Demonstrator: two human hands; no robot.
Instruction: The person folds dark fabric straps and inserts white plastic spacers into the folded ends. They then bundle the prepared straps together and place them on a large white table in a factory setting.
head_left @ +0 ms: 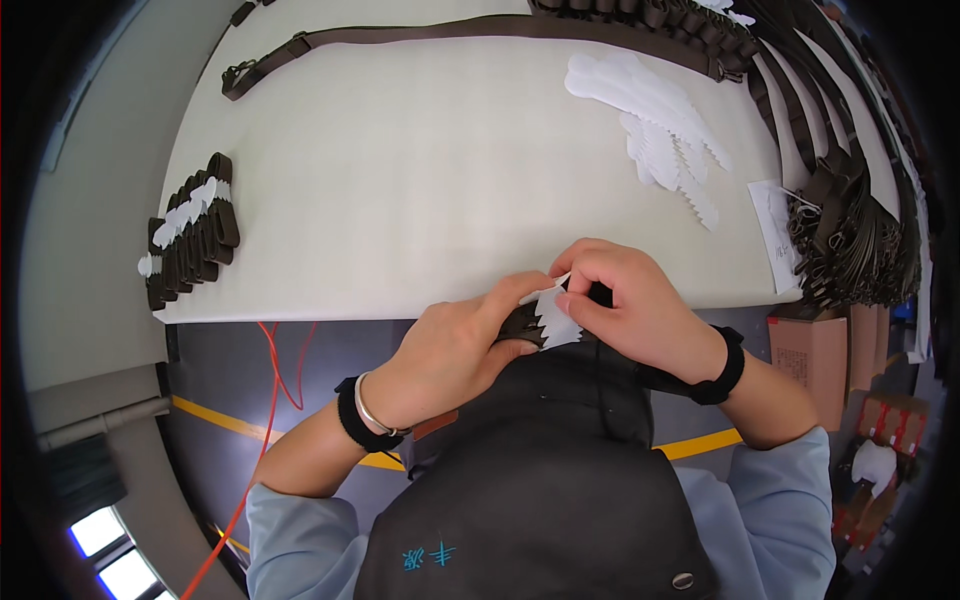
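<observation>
Close to the table's near edge, in front of my dark apron, my left hand (450, 345) is closed around a folded dark strap (520, 325). A white paper label (556, 322) with zigzag edges lies around part of this strap. My right hand (635, 305) pinches the label's upper right part between thumb and fingers. The fingers hide part of the strap, and I cannot tell whether the label's ends are joined. Beyond my right hand lies a spread of loose white labels (650, 110) of the same zigzag kind.
Several folded dark straps with white labels (195, 225) stand in a row at the left. A long strap (430, 33) stretches across the far side. At the right, many straps with metal hooks (850, 220) hang over the edge above a cardboard box (808, 360). A red cord (272, 385) hangs at left.
</observation>
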